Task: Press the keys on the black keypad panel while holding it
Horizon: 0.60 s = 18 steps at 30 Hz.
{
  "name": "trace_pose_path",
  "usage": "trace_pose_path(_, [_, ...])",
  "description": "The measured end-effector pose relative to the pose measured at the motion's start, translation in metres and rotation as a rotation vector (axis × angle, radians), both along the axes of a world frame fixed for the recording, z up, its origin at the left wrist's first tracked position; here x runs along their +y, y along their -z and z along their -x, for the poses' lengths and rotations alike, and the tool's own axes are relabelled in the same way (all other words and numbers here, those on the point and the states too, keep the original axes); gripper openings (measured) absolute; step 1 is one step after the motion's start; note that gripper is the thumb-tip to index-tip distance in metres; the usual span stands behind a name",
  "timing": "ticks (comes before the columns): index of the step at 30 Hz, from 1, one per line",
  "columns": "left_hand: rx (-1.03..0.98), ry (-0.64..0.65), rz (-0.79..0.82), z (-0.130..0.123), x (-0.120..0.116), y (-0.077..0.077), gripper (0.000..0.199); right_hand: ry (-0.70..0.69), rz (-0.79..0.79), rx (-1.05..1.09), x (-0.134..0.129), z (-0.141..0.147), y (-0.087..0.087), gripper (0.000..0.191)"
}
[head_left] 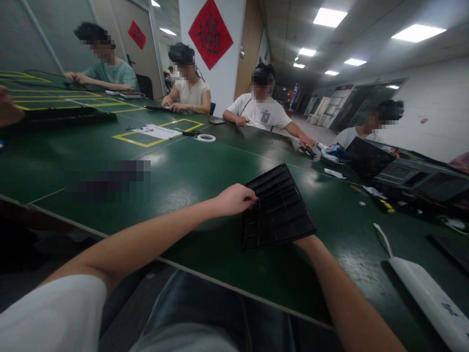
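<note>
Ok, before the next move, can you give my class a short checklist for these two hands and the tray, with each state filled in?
1. Tray supported: ok, the right hand is at its near right corner, partly hidden beneath it.
2. Tray level: not ok, it looks tilted.
3. Left hand at the tray: ok, its fingertips are pinched together over the left side.
4. Small part in that pinch: cannot tell, too small to make out.
5. Contents of the compartments: cannot tell, too dark.
6. White strip apart from the right arm: ok, a gap shows.
</note>
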<state>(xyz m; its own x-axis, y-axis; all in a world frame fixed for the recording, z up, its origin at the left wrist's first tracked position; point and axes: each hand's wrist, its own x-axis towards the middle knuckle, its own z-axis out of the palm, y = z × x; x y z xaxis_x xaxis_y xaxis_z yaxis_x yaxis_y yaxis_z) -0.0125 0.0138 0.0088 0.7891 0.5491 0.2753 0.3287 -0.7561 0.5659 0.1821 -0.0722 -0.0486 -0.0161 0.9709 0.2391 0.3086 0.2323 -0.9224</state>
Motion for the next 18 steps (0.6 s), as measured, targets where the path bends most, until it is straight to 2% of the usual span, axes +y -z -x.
trace_pose_path(5, [-0.104,0.011,0.124,-0.001,0.008,0.004,0.007,0.022,-0.023,-0.041,0.002,-0.002,-0.003,0.032])
trace_pose_path(12, [-0.074,0.002,0.353,-0.004,0.01,0.01,0.007,0.04,-0.035,-0.088,0.004,-0.004,-0.003,0.033])
trace_pose_path(15, [-0.097,0.013,0.373,-0.005,0.01,0.011,0.007,0.04,-0.035,-0.103,0.004,-0.004,-0.004,0.033])
trace_pose_path(18, [-0.074,-0.032,0.287,-0.006,0.008,0.01,0.018,0.046,-0.036,-0.113,0.004,-0.007,-0.004,0.034])
